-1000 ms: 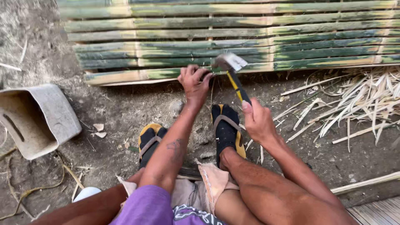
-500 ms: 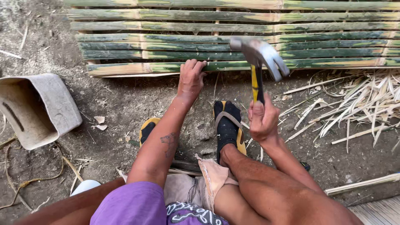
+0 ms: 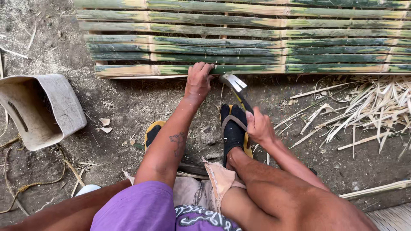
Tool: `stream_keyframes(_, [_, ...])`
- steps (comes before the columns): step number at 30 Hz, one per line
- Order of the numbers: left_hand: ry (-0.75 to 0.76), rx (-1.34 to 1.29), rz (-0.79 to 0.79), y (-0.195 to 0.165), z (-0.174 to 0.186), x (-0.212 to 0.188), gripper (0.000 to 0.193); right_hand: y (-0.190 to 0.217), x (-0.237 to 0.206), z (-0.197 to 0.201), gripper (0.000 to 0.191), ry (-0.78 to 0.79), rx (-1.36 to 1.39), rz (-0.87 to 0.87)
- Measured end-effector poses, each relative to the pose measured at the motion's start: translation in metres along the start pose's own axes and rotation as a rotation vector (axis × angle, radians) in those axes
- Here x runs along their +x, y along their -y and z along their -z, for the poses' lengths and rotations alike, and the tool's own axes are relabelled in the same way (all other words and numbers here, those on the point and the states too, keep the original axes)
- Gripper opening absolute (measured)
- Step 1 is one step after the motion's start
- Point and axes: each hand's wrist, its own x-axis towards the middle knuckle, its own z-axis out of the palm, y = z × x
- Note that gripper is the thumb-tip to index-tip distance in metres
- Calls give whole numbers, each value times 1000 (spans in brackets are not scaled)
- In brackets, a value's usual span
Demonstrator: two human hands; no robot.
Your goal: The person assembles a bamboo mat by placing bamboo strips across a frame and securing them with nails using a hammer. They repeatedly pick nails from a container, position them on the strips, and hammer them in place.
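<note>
A panel of green split-bamboo slats (image 3: 257, 42) lies on the dirt ahead of me. My left hand (image 3: 198, 81) presses on the edge of the nearest slat, fingers curled over it. My right hand (image 3: 258, 126) grips the yellow-and-black handle of a claw hammer (image 3: 233, 85). Its metal head is down at the slat's edge, just right of my left fingers. Whether a nail sits under it is hidden. My feet in black-and-yellow sandals (image 3: 233, 128) rest on the ground below the hands.
A worn grey container (image 3: 40, 111) lies on its side at the left, with a frayed rope (image 3: 25, 184) below it. Loose pale bamboo strips (image 3: 368, 111) are piled at the right. A long bamboo strip (image 3: 376, 189) lies at lower right.
The hammer was raised half a second ago and has swung down onto the near slat beside my left hand. My left hand stayed on the slat's edge.
</note>
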Motion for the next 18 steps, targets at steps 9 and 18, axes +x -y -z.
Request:
stream_keyframes(9, [9, -22, 19, -3, 1, -2, 39, -26, -3, -5, 41, -86, 265, -70])
stream_keyframes(18, [-30, -50, -13, -3, 1, -3, 36, -67, -23, -20, 48, -109, 72, -68])
